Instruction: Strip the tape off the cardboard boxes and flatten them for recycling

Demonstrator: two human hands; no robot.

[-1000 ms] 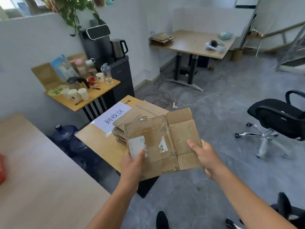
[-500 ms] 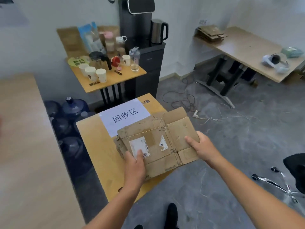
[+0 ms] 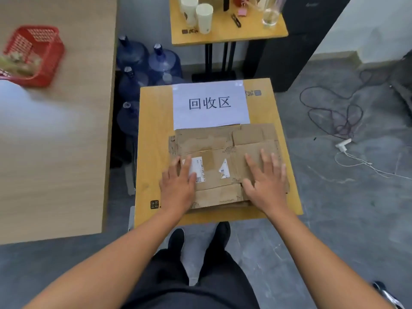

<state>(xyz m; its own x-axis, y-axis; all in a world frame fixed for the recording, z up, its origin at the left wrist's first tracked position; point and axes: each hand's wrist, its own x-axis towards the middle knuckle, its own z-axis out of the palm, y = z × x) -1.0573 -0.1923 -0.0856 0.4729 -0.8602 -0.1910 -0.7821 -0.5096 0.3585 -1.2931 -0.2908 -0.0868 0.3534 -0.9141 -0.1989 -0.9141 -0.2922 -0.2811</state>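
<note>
The left grip [image 3: 178, 186] lies palm down with its fingers straight and slightly spread, holding nothing and pressing flat on the left part of the flattened cardboard box [image 3: 207, 143]; its fingertips reach onto the white shipping label [image 3: 198, 168]. The right grip [image 3: 266, 181] is likewise flat and unclenched, fingers fanned and pointing away from the person, resting on the right part of the same box. A smaller white label [image 3: 224, 169] sits on the cardboard between the two grips. The box lies flat on top of other flattened cardboard, whose edges show along its near side, all on a small yellow-wood worktop [image 3: 153, 152]. The far edge of the cardboard meets the near edge of a white paper sign [image 3: 210, 103] printed 回收区. Blue water bottles [image 3: 163, 61] stand on the floor beyond the worktop's left corner. A red basket [image 3: 38, 54] sits on the long worktop [image 3: 55, 152] to the left.
</note>
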